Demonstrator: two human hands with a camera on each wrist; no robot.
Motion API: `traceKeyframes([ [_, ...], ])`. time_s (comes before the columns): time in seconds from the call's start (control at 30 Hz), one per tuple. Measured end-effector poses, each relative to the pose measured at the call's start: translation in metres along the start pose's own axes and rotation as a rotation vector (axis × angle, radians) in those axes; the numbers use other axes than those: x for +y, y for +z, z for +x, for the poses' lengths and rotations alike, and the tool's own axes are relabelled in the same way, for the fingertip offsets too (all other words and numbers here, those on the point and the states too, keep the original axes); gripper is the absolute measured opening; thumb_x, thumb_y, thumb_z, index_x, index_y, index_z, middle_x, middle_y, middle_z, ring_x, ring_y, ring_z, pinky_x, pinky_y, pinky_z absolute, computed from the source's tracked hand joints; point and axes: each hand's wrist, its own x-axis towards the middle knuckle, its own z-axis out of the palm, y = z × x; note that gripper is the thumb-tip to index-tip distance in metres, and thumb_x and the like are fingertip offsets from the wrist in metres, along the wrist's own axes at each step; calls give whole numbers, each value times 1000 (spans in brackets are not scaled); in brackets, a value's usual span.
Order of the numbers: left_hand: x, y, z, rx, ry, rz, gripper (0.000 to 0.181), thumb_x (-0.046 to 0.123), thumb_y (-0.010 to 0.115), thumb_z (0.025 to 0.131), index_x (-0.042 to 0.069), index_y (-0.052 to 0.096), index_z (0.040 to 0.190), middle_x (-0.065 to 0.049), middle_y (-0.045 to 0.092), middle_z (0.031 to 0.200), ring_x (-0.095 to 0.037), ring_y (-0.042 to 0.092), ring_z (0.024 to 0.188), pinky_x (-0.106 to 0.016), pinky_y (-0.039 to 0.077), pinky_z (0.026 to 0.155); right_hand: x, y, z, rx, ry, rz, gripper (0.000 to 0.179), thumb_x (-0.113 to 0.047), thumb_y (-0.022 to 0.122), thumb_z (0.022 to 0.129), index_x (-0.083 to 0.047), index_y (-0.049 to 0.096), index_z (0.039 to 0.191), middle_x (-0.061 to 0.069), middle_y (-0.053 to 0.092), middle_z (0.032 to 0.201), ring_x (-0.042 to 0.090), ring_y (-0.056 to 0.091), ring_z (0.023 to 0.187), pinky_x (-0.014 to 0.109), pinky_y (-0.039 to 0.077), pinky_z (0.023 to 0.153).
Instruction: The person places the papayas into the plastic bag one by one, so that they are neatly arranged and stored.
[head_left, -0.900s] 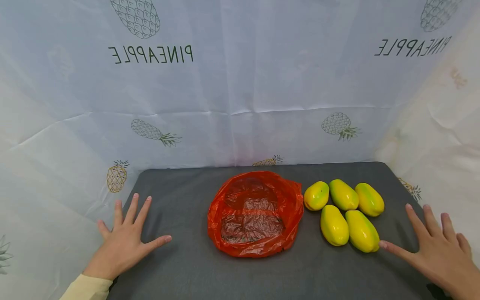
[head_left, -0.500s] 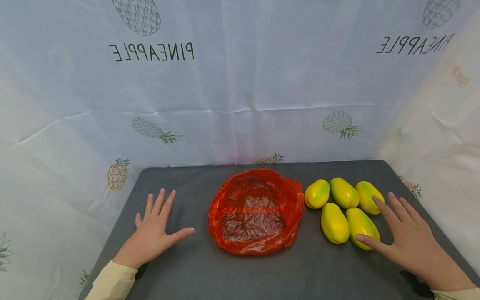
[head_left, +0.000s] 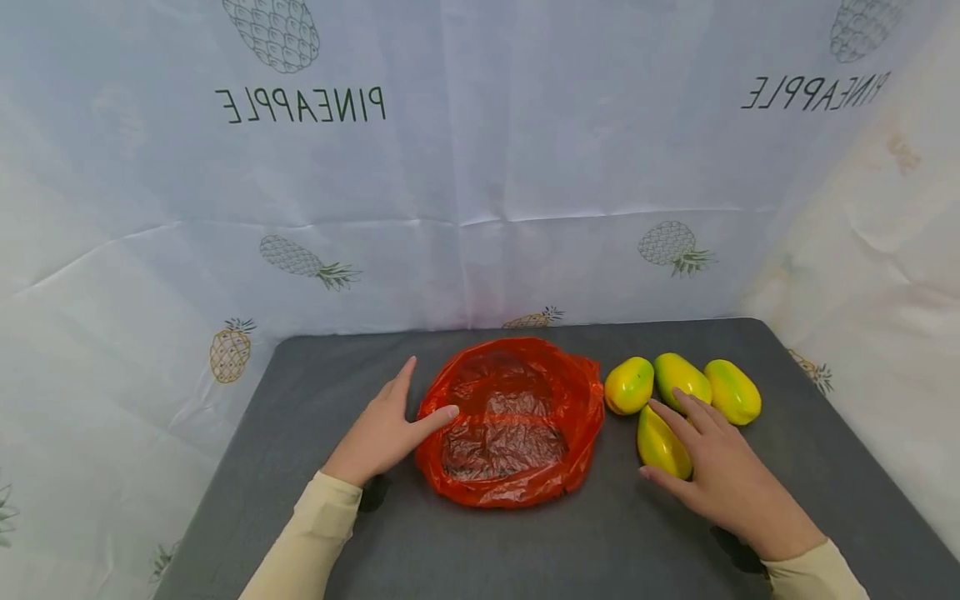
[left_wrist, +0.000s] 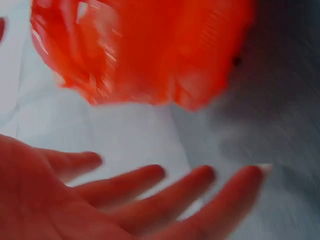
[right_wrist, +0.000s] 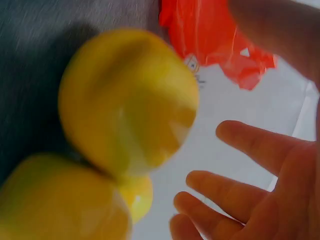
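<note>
A red plastic bag (head_left: 585,433) stands mouth up on the dark table, its rim spread wide. My left hand (head_left: 375,442) is at the bag's left side, fingers extended, thumb over the rim. In the left wrist view a gap separates the fingers (left_wrist: 150,180) from the bag (left_wrist: 145,55). Over the yellow-green mangoes right of the bag hovers my right hand (head_left: 731,475), fingers spread and holding nothing. It partly covers the front mango (head_left: 660,446) and hides another beside it. In the right wrist view the nearest mango (right_wrist: 127,100) lies apart from the fingers (right_wrist: 250,142).
Behind the bag's right side sit three more mangoes, the leftmost mango (head_left: 628,386) close to the bag. The grey tabletop (head_left: 525,558) ends at a white pineapple-print cloth (head_left: 480,167) hung behind and at both sides.
Both hands have moved inward from the table's sides. The left has come to the bag's left rim, the right over the front mangoes. The bag and visible mangoes stay put.
</note>
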Motion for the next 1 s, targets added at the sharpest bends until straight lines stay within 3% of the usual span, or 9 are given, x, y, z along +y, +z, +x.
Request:
traceKeyframes([
  [0.2, 9, 4, 10, -10, -18, -24, 120, 84, 62, 90, 15, 12, 175, -20, 29, 177, -47, 41, 157, -71, 41, 119, -15, 7, 4, -11, 45, -5, 87, -47, 91, 84, -10, 56, 155, 31, 43, 163, 61, 50, 139, 75, 46, 109],
  [0.4, 7, 6, 12, -7, -54, -25, 105, 68, 66, 97, 8, 24, 172, -22, 38, 173, -47, 46, 154, -67, 46, 117, -23, 13, 8, -23, 71, -23, 88, -46, 92, 84, -6, 56, 154, 34, 46, 160, 61, 52, 137, 73, 48, 107],
  [0.6, 4, 7, 14, -20, -47, -50, 98, 64, 68, 98, 6, 33, 169, -22, 52, 164, -41, 64, 137, -61, 57, 107, -26, 17, 11, -43, 105, -27, 91, -46, 93, 82, -3, 56, 154, 38, 45, 159, 62, 53, 134, 73, 50, 103],
  [0.8, 2, 6, 15, -18, -56, -66, 90, 60, 68, 100, 8, 38, 167, -21, 56, 160, -38, 69, 130, -60, 58, 105, -26, 18, 15, -35, 136, -47, 91, -41, 95, 80, -1, 56, 152, 39, 44, 158, 63, 53, 131, 74, 49, 104],
  [1.0, 6, 11, 18, -49, -51, -111, 88, 55, 72, 100, 9, 38, 167, -19, 66, 148, -23, 79, 98, -49, 66, 87, -24, 17, 16, -64, 166, -38, 90, -37, 95, 81, 1, 55, 151, 43, 42, 158, 66, 54, 129, 74, 50, 101],
])
